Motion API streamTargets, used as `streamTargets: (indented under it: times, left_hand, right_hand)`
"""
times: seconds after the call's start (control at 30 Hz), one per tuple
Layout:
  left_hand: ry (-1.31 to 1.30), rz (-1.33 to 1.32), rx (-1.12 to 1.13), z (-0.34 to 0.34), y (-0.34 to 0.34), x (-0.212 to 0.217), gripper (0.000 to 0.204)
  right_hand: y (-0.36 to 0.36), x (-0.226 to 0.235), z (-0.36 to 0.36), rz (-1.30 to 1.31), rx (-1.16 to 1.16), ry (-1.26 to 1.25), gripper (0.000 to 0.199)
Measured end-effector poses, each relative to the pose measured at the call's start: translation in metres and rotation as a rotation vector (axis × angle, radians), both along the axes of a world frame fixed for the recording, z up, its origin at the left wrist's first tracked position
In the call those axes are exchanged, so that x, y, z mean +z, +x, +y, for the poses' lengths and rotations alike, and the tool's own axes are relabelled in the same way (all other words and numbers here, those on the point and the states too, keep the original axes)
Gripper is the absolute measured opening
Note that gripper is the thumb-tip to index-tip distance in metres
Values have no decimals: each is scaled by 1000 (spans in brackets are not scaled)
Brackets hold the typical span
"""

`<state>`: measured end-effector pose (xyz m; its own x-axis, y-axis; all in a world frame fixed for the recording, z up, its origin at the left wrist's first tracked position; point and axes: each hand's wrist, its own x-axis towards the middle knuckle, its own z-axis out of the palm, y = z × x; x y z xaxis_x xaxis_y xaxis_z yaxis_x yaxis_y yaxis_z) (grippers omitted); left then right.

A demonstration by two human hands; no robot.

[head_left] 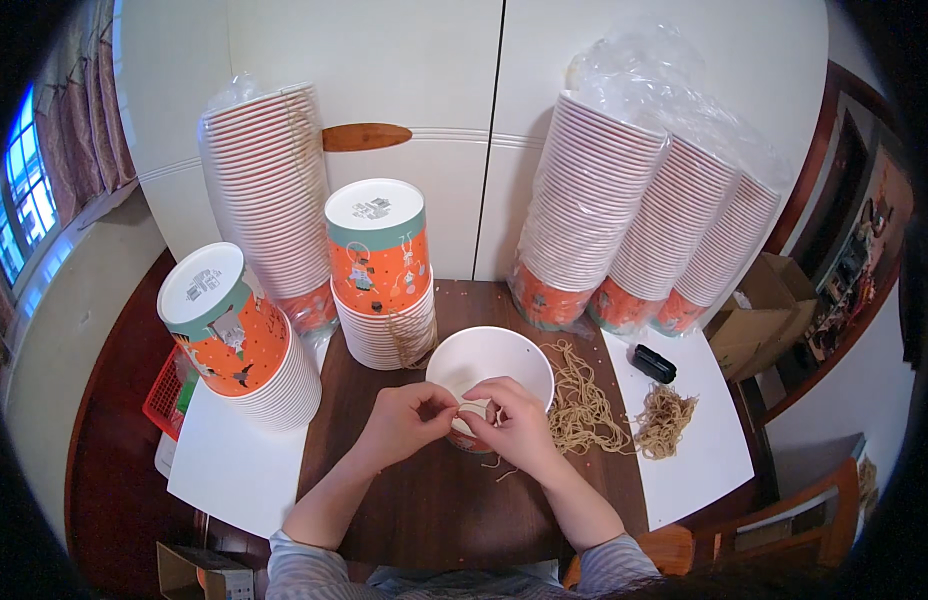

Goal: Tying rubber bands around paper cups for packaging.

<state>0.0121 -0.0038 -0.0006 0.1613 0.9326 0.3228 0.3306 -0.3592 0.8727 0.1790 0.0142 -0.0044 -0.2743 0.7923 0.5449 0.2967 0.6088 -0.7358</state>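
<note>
Close together over the near rim of a white paper bucket (489, 350), my left hand (409, 425) and my right hand (516, 425) both pinch. A thin tan string (504, 472) runs between the fingertips, and loose ends hang below my right hand. The bucket stands upright with its mouth up, and its orange printed side shows a little under my fingers. Beside it on the right lies a tangled heap of tan string (584, 400). Behind it to the left is a stack of upturned orange and green paper buckets (379, 270), with string hanging down its side.
Another upturned bucket stack (229, 330) stands at the left. A plastic-wrapped stack (264, 190) rises behind it, and three wrapped stacks (594, 200) stand at the back right. A black object (654, 364) and a smaller string bundle (666, 422) lie right on the white tabletop (699, 475).
</note>
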Motion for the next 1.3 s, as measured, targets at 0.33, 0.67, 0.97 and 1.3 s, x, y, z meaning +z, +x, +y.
streamTargets:
  times: [0.33,0.67,0.97,1.3]
  left_hand:
    - [-17,24,-45,0,-1,5,10]
    - [-23,-66,-54,3,-2,-5,10]
    - [-94,-40,-103,5,-4,-4,15]
    - [-78,41,-121,5,-5,-4,11]
  right_hand:
    - [2,-3,1,-83,27,-79,8]
    - [1,-7,2,-30,18,-102,7]
    - [1,-6,1,-45,16,-150,7]
    - [4,-3,1,-113,32,-142,7]
